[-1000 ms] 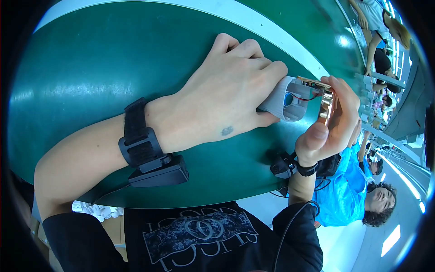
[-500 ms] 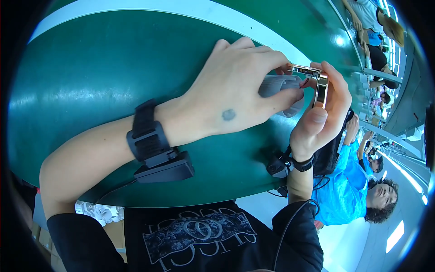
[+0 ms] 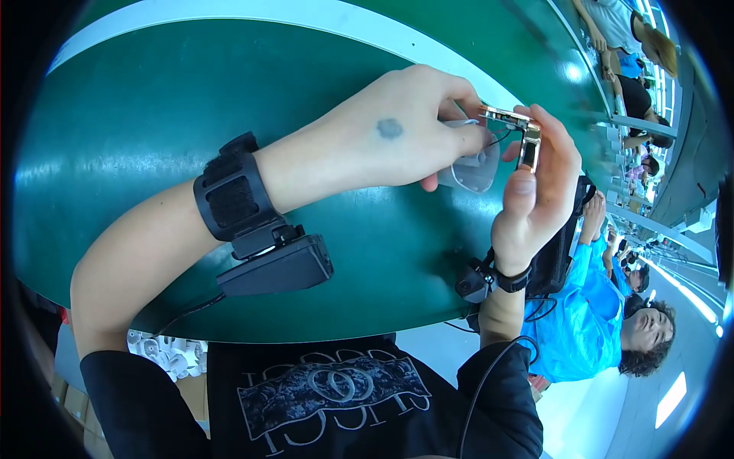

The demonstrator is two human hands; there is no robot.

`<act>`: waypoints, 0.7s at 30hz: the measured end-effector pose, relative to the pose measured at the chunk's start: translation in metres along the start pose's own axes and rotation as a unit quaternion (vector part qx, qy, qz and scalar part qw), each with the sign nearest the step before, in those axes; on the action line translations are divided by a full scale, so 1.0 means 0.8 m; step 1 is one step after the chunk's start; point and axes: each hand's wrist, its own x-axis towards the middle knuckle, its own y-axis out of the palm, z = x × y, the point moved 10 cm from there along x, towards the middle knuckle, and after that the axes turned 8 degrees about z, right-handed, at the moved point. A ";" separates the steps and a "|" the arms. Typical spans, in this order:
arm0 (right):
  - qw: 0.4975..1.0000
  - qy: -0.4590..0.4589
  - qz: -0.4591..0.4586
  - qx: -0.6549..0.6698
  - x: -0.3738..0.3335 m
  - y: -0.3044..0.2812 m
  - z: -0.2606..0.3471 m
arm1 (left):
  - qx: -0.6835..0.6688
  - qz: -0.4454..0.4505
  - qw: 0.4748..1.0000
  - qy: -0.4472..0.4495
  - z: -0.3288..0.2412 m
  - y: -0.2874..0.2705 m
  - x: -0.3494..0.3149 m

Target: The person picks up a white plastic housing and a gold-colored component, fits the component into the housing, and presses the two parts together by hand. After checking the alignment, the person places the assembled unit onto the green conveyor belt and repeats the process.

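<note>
My right hand [image 3: 543,176] is closed around a gold-edged, L-shaped metal casing [image 3: 528,138], thumb on its near end and fingers behind it. Small parts show along the casing's inner side. From the left reaches my left hand [image 3: 413,122], with its thumb and fingers closed around a translucent plastic piece [image 3: 475,174], which it partly hides. A thin dark wire [image 3: 501,138] runs between the left thumb and the casing. The left index fingertip is near the casing's far left end; whether it touches cannot be made out.
The green table [image 3: 138,122] has a white strip [image 3: 252,9] along its far part. A black bag [image 3: 552,260] lies by my right wrist. Beyond it sits a person in blue [image 3: 581,321]. White parts [image 3: 172,356] fill a box below the near left edge. Both wrists carry strapped devices.
My left hand has turned and its wrist has risen away from me; the plastic piece has tilted with it. The casing and right hand have shifted slightly left. More of the wire shows.
</note>
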 end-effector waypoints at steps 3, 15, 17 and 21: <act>0.996 0.032 -0.028 0.082 -0.004 -0.004 -0.013 | -0.016 0.040 0.999 -0.019 -0.003 0.008 0.001; 0.999 -0.015 -0.024 -0.042 -0.013 -0.018 0.003 | -0.012 0.045 0.999 -0.002 0.010 0.013 -0.004; 0.998 -0.021 -0.020 -0.047 -0.012 -0.016 0.004 | 0.060 0.073 0.995 0.034 0.004 0.019 -0.007; 0.998 -0.029 -0.011 -0.053 -0.011 -0.012 0.011 | 0.072 0.049 0.993 0.081 -0.004 0.018 -0.012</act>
